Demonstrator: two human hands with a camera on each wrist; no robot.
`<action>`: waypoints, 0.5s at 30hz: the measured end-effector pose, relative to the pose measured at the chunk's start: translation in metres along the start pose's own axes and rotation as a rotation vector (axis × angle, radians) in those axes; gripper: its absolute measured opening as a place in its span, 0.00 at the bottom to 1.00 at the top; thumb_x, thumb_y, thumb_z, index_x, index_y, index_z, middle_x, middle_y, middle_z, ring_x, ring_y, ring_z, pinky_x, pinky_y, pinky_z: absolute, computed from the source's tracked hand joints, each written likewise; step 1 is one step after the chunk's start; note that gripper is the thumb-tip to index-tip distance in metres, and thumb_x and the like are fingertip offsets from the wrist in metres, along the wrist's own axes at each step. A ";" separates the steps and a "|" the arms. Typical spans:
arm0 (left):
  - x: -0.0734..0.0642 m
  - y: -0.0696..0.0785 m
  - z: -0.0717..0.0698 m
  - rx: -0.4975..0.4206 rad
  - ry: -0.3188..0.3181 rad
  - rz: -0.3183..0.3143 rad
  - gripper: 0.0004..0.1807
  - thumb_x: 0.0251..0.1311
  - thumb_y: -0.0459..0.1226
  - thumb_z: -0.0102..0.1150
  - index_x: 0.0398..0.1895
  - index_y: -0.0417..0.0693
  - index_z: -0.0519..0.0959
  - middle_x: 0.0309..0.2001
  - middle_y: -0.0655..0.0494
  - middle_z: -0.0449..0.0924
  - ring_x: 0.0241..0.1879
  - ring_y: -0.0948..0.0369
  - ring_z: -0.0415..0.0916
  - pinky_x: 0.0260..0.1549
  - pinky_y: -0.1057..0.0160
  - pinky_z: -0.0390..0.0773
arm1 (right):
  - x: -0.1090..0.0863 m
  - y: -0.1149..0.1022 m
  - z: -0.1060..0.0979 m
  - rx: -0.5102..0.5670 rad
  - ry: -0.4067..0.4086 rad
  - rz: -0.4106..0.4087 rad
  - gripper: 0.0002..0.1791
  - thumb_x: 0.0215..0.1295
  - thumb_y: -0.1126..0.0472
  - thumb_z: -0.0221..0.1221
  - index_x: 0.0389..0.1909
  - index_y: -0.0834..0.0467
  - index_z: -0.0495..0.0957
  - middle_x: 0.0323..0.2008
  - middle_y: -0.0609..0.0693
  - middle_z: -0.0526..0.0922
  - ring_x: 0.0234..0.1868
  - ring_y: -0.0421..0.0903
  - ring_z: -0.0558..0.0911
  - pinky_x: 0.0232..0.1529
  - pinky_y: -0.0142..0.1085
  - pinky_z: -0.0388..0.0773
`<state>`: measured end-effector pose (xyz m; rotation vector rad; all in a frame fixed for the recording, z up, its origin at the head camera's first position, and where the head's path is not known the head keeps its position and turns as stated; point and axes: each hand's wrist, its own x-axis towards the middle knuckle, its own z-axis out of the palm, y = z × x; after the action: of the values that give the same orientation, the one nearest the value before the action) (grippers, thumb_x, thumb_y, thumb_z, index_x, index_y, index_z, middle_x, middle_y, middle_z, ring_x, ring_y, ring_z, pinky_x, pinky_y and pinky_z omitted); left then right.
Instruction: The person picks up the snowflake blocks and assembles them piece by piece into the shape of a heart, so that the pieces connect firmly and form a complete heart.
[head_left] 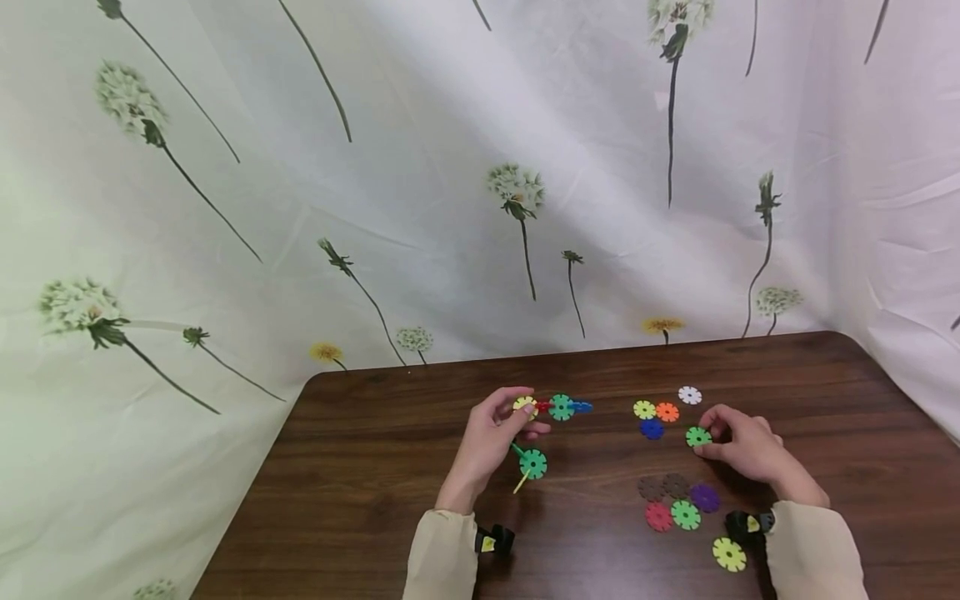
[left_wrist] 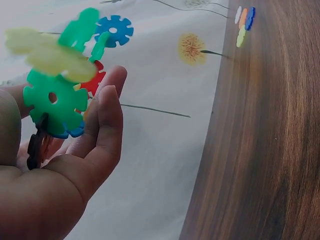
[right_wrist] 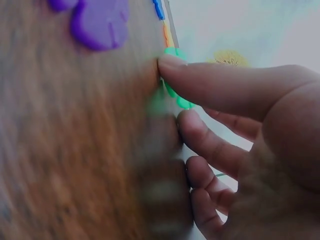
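Observation:
In the head view my left hand [head_left: 483, 442] pinches a chain of notched plastic discs at a yellow disc [head_left: 522, 403]. A red disc, a green disc [head_left: 561, 407] and a blue disc [head_left: 582, 407] run out to the right. Below the fingers hangs another green disc [head_left: 533, 464] with a yellow one edge-on; the hand hides how the parts join. In the left wrist view the green disc [left_wrist: 65, 107] looms near the palm. On the right, my right hand [head_left: 750, 450] holds a loose green disc [head_left: 698, 437] between thumb and fingers, low at the tabletop.
Yellow, orange [head_left: 667, 412], blue [head_left: 652, 429] and white [head_left: 690, 395] discs lie behind, left of the right hand. Nearer are brown, red [head_left: 659, 517], light green and purple [head_left: 705, 498] discs, plus a yellow disc [head_left: 729, 554]. A flowered cloth [head_left: 450, 275] hangs behind the wooden table [head_left: 360, 483].

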<state>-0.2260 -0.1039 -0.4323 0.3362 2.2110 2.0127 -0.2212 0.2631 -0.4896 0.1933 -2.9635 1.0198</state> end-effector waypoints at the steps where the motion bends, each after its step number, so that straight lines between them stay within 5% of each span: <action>1: 0.000 0.000 0.000 -0.006 -0.002 -0.001 0.19 0.67 0.39 0.56 0.58 0.44 0.73 0.45 0.43 0.81 0.42 0.46 0.85 0.46 0.50 0.82 | 0.000 0.000 0.000 -0.001 -0.002 0.001 0.16 0.56 0.54 0.67 0.40 0.55 0.73 0.33 0.48 0.75 0.34 0.46 0.69 0.34 0.39 0.57; 11: -0.001 0.001 0.000 -0.052 -0.012 0.005 0.20 0.64 0.37 0.59 0.58 0.43 0.73 0.46 0.39 0.81 0.44 0.41 0.83 0.49 0.42 0.79 | -0.002 -0.002 -0.003 0.063 -0.006 -0.007 0.12 0.63 0.62 0.61 0.41 0.59 0.68 0.31 0.50 0.77 0.28 0.44 0.69 0.30 0.35 0.62; 15: -0.001 0.001 0.000 -0.033 -0.012 0.024 0.19 0.66 0.37 0.57 0.59 0.46 0.73 0.47 0.36 0.79 0.43 0.40 0.83 0.46 0.46 0.82 | -0.001 0.000 -0.004 0.098 -0.003 -0.004 0.11 0.64 0.64 0.59 0.42 0.60 0.68 0.30 0.50 0.76 0.28 0.43 0.69 0.30 0.34 0.64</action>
<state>-0.2248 -0.1041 -0.4316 0.3712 2.1746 2.0517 -0.2206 0.2652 -0.4865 0.2020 -2.9168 1.1658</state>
